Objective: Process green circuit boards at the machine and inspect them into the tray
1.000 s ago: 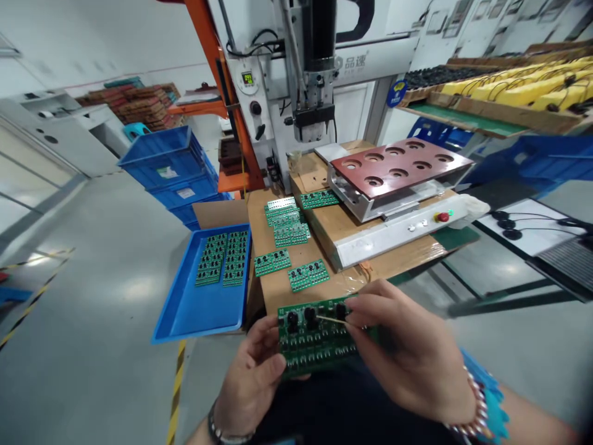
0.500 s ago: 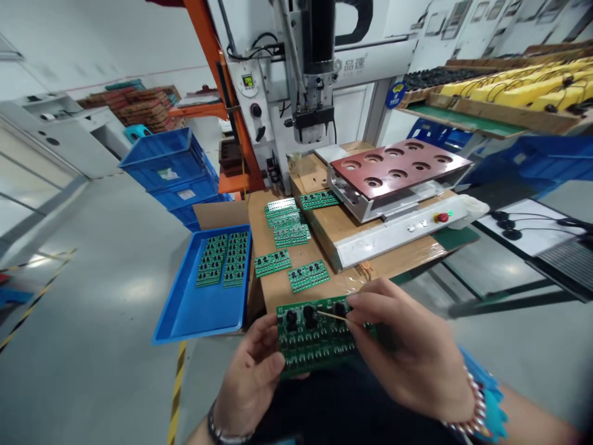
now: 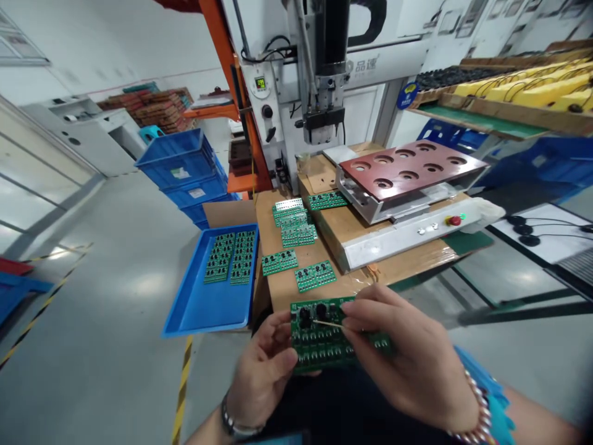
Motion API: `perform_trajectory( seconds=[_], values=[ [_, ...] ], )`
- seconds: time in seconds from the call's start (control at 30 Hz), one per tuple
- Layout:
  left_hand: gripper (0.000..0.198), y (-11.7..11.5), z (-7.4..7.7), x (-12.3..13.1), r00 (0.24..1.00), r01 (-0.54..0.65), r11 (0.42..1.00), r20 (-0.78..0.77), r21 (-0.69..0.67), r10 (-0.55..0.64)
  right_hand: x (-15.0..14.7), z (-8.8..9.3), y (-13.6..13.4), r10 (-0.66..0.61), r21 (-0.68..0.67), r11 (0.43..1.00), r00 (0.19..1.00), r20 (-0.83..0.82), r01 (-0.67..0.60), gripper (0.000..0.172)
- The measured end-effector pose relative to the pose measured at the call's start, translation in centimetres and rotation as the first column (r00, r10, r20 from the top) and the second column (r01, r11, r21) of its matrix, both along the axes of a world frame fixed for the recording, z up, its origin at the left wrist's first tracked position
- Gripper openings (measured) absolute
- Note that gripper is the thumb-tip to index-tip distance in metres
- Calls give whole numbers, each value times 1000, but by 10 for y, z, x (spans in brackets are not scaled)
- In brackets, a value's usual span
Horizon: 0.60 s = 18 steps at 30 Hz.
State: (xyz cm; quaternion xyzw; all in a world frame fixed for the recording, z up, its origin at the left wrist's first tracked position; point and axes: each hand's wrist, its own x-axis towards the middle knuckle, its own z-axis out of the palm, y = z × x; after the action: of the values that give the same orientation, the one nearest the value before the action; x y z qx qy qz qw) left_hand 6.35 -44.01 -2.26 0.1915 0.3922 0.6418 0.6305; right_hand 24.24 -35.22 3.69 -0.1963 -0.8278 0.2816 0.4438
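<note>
A green circuit board [image 3: 324, 353] with black round parts along its upper edge is gripped at its left end by my left hand [image 3: 266, 361], thumb on the front face. Between the thumb and fingers of my right hand [image 3: 398, 346] is a thin wooden stick [image 3: 328, 324], perhaps a toothpick. Its tip lies among the black parts near the board's upper left. The right hand covers the board's upper right part. More circuit boards [image 3: 315, 275] lie on the brown work surface just beyond my hands, some of them stacked [image 3: 296, 230].
To the left, a blue tray [image 3: 204, 312] holds two rows of boards, with stacked blue crates [image 3: 173, 167] behind it. A machine with a vertical head [image 3: 324, 117] stands ahead. A reddish fixture plate with round holes [image 3: 412, 168] sits right, behind a white control bar [image 3: 398, 238] with a red button.
The stick's tip has moved left along the board, from the second black part toward the first. The whole scene has shifted slightly right in view. Both hands keep their holds.
</note>
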Motion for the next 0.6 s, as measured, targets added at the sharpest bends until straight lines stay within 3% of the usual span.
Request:
perform_trajectory(
  seconds=[0.33,0.6],
  values=[
    [37,0,-3,0,1000,17,999,4,28,-17,-4,3,0,-48,-13,999,999,-17,48,36],
    [38,-1,-4,0,1000,25,999,4,41,-25,-8,0,1,0,0,1000,1000,-17,0,38]
  ],
)
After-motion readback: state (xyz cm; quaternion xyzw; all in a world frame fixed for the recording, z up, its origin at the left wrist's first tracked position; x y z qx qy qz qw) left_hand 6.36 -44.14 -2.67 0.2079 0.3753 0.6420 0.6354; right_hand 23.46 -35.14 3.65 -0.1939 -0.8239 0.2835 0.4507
